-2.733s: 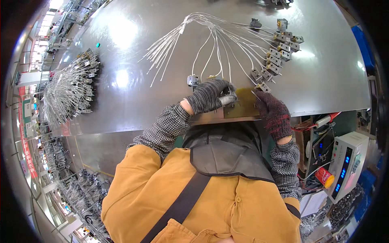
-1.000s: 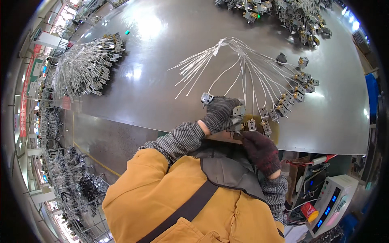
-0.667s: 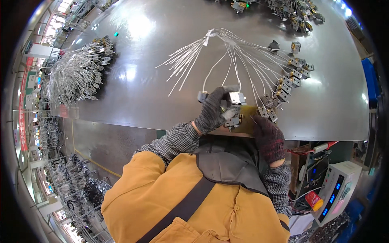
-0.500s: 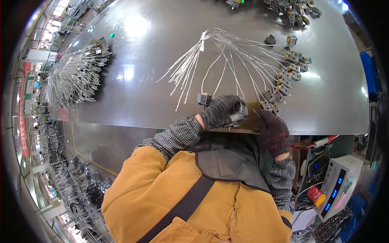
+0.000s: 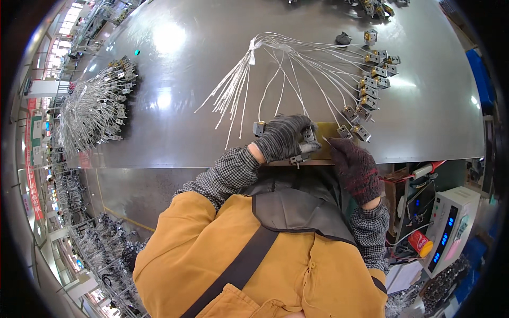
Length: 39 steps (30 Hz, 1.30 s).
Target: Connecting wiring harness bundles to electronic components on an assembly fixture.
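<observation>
My left hand [image 5: 282, 139], in a grey striped glove, is closed around a small metal box-shaped part [image 5: 310, 139] at the table's near edge. Another small metal part [image 5: 298, 158] sits just below those fingers, and a similar boxy part [image 5: 259, 128] lies left of the glove. My right hand [image 5: 355, 168], in a dark red and black glove, has its fingers pinched together at the right side of a yellowish plate [image 5: 326, 139]. A thin pale tip pokes out from them; its kind cannot be made out. White wires [image 5: 286, 47], tied in a bundle, fan out to several metal parts [image 5: 369, 93].
The grey metal table [image 5: 175, 111] carries a heap of wired parts [image 5: 95, 106] at left and more parts [image 5: 377, 8] at the far right. A dark lump [image 5: 343, 38] lies by the wires. Below right stand a display box [image 5: 450, 228] and a red container [image 5: 419, 243].
The whole view has shifted slightly, so the table's things appear higher and further left. Both hands keep nearly the same poses, the left one still around the metal part.
</observation>
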Each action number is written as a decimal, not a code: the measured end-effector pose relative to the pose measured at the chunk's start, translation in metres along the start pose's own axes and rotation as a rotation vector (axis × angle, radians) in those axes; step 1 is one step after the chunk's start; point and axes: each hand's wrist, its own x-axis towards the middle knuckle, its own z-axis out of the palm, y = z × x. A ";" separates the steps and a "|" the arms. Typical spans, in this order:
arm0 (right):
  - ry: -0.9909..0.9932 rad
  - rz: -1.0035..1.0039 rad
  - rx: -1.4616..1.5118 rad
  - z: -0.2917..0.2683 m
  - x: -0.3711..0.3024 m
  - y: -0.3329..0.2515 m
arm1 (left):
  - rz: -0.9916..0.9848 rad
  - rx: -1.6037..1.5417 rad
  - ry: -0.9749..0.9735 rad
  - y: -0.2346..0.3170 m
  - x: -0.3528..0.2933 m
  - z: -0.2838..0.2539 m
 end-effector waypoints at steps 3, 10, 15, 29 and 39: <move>0.003 -0.017 -0.018 -0.002 0.001 -0.006 | 0.092 0.107 0.039 0.001 0.000 0.003; -0.018 -0.120 -0.153 -0.002 0.006 -0.018 | 0.087 0.311 0.041 0.016 0.006 0.018; -0.037 -0.163 -0.300 -0.006 0.005 -0.025 | 0.033 0.384 -0.023 0.022 0.010 0.021; -0.085 -0.068 -0.277 -0.011 0.005 -0.026 | 0.093 0.391 -0.023 0.022 0.018 0.020; -0.014 -0.079 -0.188 -0.006 0.004 -0.021 | 0.144 0.269 0.054 0.015 0.016 0.026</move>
